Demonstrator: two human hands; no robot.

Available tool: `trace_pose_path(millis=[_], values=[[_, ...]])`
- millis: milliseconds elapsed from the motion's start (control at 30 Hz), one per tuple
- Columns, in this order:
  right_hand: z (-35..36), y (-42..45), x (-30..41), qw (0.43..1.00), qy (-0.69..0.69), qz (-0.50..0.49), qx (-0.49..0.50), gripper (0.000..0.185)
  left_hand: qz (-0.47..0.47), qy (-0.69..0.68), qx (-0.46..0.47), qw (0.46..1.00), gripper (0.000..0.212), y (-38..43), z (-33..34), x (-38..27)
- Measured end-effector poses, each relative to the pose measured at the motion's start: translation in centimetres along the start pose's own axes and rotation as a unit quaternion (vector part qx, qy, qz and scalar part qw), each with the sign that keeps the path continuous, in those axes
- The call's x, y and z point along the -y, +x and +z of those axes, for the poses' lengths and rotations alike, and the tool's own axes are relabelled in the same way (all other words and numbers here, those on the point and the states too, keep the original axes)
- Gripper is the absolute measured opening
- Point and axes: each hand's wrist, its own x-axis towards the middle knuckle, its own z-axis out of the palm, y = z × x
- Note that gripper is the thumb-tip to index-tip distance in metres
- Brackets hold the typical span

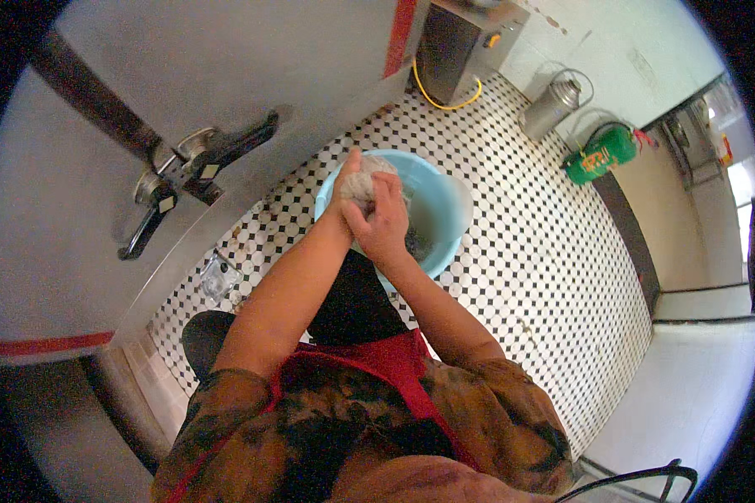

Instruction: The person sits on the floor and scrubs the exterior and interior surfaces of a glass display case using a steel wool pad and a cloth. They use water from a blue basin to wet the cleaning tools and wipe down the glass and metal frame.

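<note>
My left hand (347, 173) and my right hand (385, 217) meet over a light blue plastic bucket (451, 259) on the floor in front of me. Between them they grip a bunched, greyish wet-looking cloth (366, 179). The right fingers lie over its near side, while much of the left hand is hidden behind the cloth. Below the hands, the bucket holds what looks like cloudy water, and a dark mass (418, 242) shows inside, too unclear to name. A blurred pale patch covers part of its right side.
Grey double doors (302, 56) with black lever handles (242, 148) rise on the left. A clear plastic item (220, 276) lies on the tiled floor (528, 251). Against the far wall stand a metal cabinet (456, 47) with a yellow cable (448, 108), a metal flask (550, 107) and a green extinguisher (604, 154).
</note>
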Motion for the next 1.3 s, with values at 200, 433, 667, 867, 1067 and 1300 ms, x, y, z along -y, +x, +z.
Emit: trace_pose_path(millis=[200, 433, 667, 867, 1067, 1300], values=[[2.9, 2.9, -7.2, 0.989, -0.026, 0.140, 0.028, 0.033, 0.112, 0.165, -0.162, 0.967, 0.040, 1.1, -1.8, 1.5], [3.9, 0.9, -13.2, 0.903, 0.288, 0.305, 0.099, 0.029, 0.105, 0.127, -0.286, 0.944, 0.029, 1.2, 0.5, 1.3], [0.6, 0.6, -5.6, 0.704, 0.589, 0.383, -0.109, 0.030, 0.187, 0.234, -0.326, 0.897, 0.034, -0.6, 5.5, 2.8], [-2.2, 4.7, -6.2, 0.863, 0.358, 0.312, -0.169, 0.021, 0.208, 0.067, -0.259, 0.941, 0.040, -0.7, 8.1, 5.6], [-2.1, 4.4, -8.6, 0.954, 0.177, 0.237, -0.055, 0.031, 0.078, 0.004, -0.166, 0.983, 0.041, -1.2, 8.3, 5.6], [-4.1, 4.3, -8.3, 0.988, 0.082, -0.046, 0.121, 0.036, 0.087, -0.021, -0.192, 0.977, 0.053, -0.7, 6.7, 4.5]])
